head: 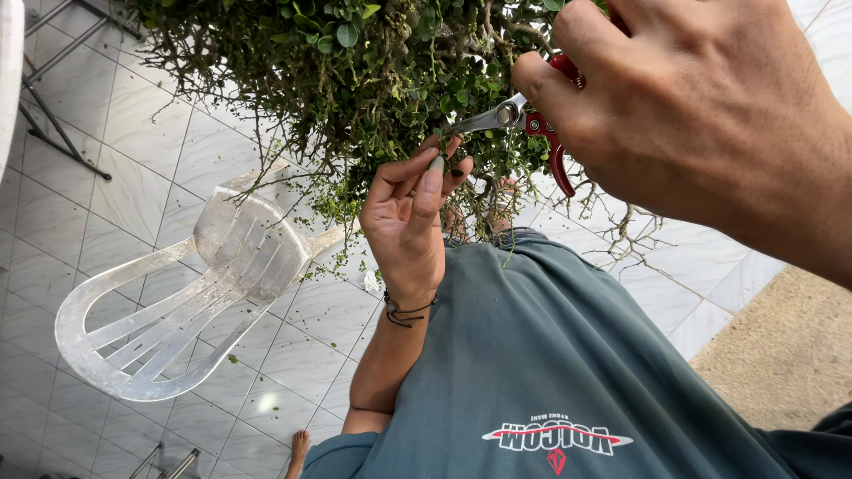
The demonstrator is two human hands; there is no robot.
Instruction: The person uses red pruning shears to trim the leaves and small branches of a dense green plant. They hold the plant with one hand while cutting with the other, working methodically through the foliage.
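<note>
Right hand (710,115) grips the red-handled pruning shears (532,120), blades nosing into the leafy bush (355,71), while the left hand (410,213) pinches a thin twig just beneath them, white plastic chair (204,284) on the tiled floor (115,115) below.

A home patio or yard: pale marbled floor tiles (133,124), a clear plastic garden chair (191,293), a small-leaved potted shrub (355,71) overhead and a patch of sandy ground (785,355) beside the tiling.
</note>
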